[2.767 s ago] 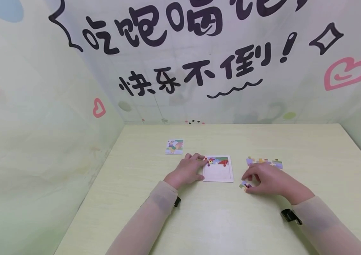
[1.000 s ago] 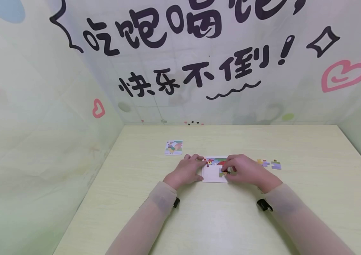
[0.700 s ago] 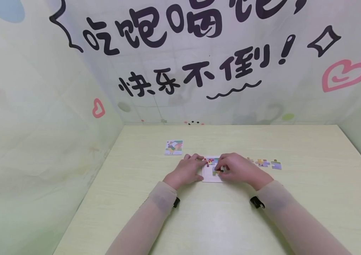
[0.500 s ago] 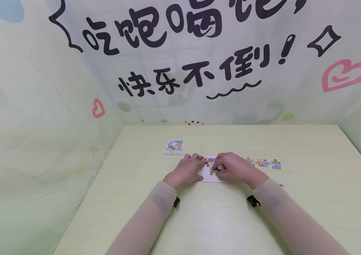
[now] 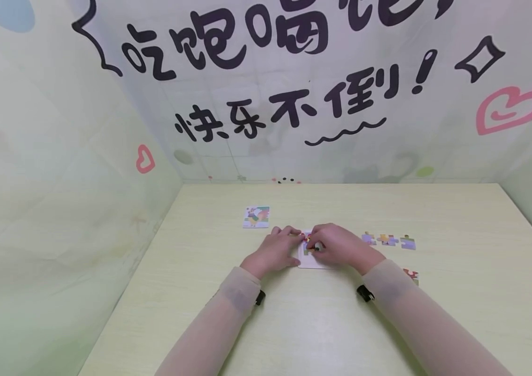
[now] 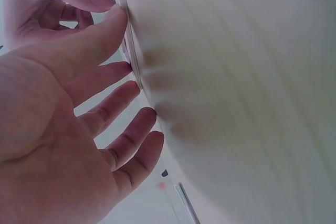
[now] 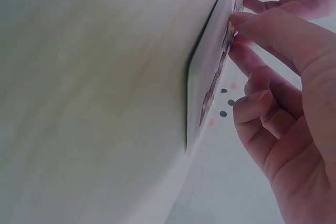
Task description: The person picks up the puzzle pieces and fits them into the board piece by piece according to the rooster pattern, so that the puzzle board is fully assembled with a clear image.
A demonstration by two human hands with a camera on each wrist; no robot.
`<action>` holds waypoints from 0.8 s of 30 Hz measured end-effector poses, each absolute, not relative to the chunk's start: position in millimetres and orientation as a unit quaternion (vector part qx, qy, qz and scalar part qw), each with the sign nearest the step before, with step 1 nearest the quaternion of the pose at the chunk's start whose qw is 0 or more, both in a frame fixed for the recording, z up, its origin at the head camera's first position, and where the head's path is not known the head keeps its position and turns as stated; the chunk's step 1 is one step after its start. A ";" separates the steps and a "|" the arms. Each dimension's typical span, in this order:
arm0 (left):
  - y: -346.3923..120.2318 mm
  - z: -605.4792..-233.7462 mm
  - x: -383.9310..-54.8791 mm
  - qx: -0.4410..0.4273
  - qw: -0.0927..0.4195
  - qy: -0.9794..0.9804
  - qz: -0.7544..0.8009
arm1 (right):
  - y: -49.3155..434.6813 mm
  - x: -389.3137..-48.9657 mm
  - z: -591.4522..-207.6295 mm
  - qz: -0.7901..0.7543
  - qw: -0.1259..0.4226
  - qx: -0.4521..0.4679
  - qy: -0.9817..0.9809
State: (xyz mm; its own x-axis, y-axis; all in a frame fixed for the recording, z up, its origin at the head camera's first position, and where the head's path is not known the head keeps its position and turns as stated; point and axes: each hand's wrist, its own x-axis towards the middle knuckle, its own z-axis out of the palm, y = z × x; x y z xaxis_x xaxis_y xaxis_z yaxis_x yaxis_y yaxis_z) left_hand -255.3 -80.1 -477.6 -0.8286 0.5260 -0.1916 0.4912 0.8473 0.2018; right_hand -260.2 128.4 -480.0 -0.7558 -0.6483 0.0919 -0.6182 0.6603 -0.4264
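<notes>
A white puzzle tray (image 5: 312,262) lies flat on the table, with colourful pieces along its far side, mostly covered by my right hand (image 5: 341,246). Between that hand's thumb and index finger I pinch a green-and-orange jigsaw piece (image 5: 307,250), over the tray's left part just below the far row. In the right wrist view the pinched piece (image 7: 229,36) is at the tray's surface; whether it lies flat I cannot tell. My left hand (image 5: 272,251) rests at the tray's left edge, its thumb and fingers spread and touching it. The left wrist view shows these fingers (image 6: 113,108) nearly straight.
Right of the tray lie loose jigsaw pieces: a purple one (image 5: 367,238), an orange-and-purple one (image 5: 387,240) and a green-and-purple one (image 5: 408,242). A red piece (image 5: 411,275) shows partly behind the right sleeve. A square picture card (image 5: 256,217) lies at the back left.
My right hand has brought the jigsaw piece from the table right of the tray over the tray, then slid it leftward across it. My left hand has stayed at the tray's left edge.
</notes>
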 end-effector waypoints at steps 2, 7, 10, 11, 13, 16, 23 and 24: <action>-80.2 -478.5 -255.5 0.270 0.118 0.953 0.072 | 126.8 -260.6 -480.2 -0.219 0.032 -0.351 0.910; -80.2 -477.7 -256.1 0.276 0.112 0.952 0.068 | 124.1 -261.2 -478.4 -0.211 0.032 -0.356 0.910; -80.0 -477.5 -256.2 0.276 0.114 0.952 0.068 | 123.7 -262.7 -479.3 -0.201 0.033 -0.358 0.911; -79.7 -477.4 -256.2 0.276 0.115 0.952 0.067 | 123.9 -263.0 -479.5 -0.198 0.033 -0.358 0.912; -79.3 -477.5 -256.4 0.276 0.115 0.952 0.066 | 124.4 -263.5 -480.4 -0.188 0.029 -0.359 0.914; -78.8 -477.6 -256.6 0.276 0.116 0.952 0.066 | 124.8 -263.1 -481.3 -0.178 0.020 -0.361 0.915; -78.8 -477.0 -256.3 0.273 0.120 0.952 0.068 | 124.5 -261.4 -481.3 -0.167 0.001 -0.365 0.916; -78.7 -477.0 -256.3 0.272 0.120 0.952 0.068 | 124.6 -261.3 -481.2 -0.166 -0.001 -0.366 0.916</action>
